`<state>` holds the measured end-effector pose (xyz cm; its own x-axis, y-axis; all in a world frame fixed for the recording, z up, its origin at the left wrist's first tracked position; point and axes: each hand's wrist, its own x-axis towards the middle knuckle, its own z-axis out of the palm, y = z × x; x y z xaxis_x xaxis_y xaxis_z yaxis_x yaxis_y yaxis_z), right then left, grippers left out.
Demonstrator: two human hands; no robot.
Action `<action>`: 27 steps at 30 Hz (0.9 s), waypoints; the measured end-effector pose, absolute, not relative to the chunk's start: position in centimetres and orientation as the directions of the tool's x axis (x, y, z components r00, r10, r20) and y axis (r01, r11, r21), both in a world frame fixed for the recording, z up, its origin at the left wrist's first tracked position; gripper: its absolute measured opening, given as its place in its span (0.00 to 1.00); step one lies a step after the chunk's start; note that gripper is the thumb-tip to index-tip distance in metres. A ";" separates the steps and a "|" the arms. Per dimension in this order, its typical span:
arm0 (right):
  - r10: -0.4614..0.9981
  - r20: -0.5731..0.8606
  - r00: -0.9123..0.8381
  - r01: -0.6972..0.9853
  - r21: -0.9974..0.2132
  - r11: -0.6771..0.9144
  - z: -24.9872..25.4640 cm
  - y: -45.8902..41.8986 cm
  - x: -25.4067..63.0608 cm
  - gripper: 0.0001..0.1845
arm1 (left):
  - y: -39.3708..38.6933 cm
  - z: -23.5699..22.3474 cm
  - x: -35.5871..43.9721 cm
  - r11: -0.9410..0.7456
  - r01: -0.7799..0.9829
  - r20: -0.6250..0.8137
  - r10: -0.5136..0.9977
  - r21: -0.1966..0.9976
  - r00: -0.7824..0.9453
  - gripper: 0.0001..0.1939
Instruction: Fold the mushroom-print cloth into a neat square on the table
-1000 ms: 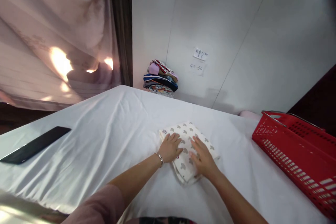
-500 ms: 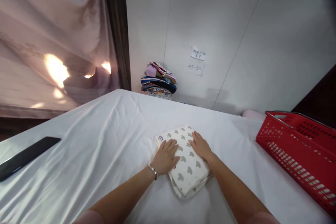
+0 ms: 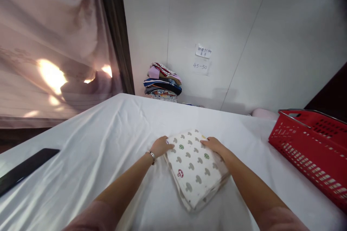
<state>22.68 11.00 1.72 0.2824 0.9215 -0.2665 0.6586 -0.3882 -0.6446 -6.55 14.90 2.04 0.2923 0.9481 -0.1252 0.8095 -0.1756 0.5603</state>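
A folded white cloth [image 3: 193,168] printed with grey, green and red mushrooms lies on the white-covered table in front of me. My left hand [image 3: 161,147] holds its far left edge, thumb on top and the other fingers partly hidden beneath. On the opposite side, my right hand [image 3: 215,145] grips the far right edge in the same way, thumb over the print. Several layers show along the cloth's near edges. What kind of article it is, unfolded, I cannot tell.
A red plastic basket [image 3: 311,151] with metal handles stands at the right. A black flat object [image 3: 27,169] lies on the white sheet [image 3: 114,140] at the left. Beyond the far edge, a stack of folded clothes [image 3: 163,83] rests against the wall, near paper notes [image 3: 202,59].
Both hands were lying flat on the cloth; now they have shifted to its far left and right edges and closed on them. The cloth's top now shows more of the print, with coloured mushrooms.
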 end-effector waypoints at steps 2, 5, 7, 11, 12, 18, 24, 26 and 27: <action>0.913 -0.303 0.273 0.626 -0.665 -0.408 2.0 11.0 22.6 0.20 | 15.8 2.9 -6.6 -0.199 0.780 -0.091 0.946 0.594 0.311 0.18; 0.916 -0.310 0.256 0.580 -0.709 -0.402 2.2 11.4 22.0 0.22 | 18.2 4.8 -6.8 -0.298 0.786 0.063 0.947 0.542 0.315 0.18; 0.923 -0.286 0.257 0.567 -0.729 -0.384 2.1 12.1 21.4 0.24 | 20.1 5.9 -6.8 -0.313 0.828 0.116 0.949 0.466 0.294 0.20; 0.930 -0.239 0.277 0.587 -0.724 -0.361 1.6 13.1 20.6 0.25 | 21.7 6.2 -6.2 -0.270 0.883 0.105 0.963 0.384 0.249 0.24; 0.931 -0.237 0.279 0.593 -0.720 -0.361 1.5 13.1 20.6 0.24 | 21.2 5.8 -5.9 -0.295 0.878 0.116 0.956 0.378 0.271 0.24; 0.918 -0.288 0.273 0.569 -0.721 -0.396 1.2 10.6 21.4 0.26 | 13.2 1.6 -4.3 -0.643 0.684 0.226 0.764 0.344 0.605 0.25; 0.877 -0.404 0.262 0.454 -0.750 -0.481 1.4 6.6 21.7 0.30 | 10.0 1.2 -4.4 -0.672 0.653 0.179 0.732 0.350 0.657 0.22; 0.866 -0.429 0.258 0.395 -0.771 -0.500 1.4 5.5 21.9 0.31 | 9.6 2.0 -4.0 -0.675 0.639 0.178 0.726 0.369 0.664 0.21; 0.862 -0.443 0.247 0.353 -0.787 -0.506 1.3 5.0 22.1 0.31 | 9.2 2.4 -3.7 -0.686 0.623 0.186 0.714 0.376 0.675 0.20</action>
<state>22.06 5.03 1.30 0.2468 0.8618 -0.4431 0.3531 -0.5058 -0.7871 -3.71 9.20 2.44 0.6746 0.7144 0.1857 0.6231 -0.6860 0.3756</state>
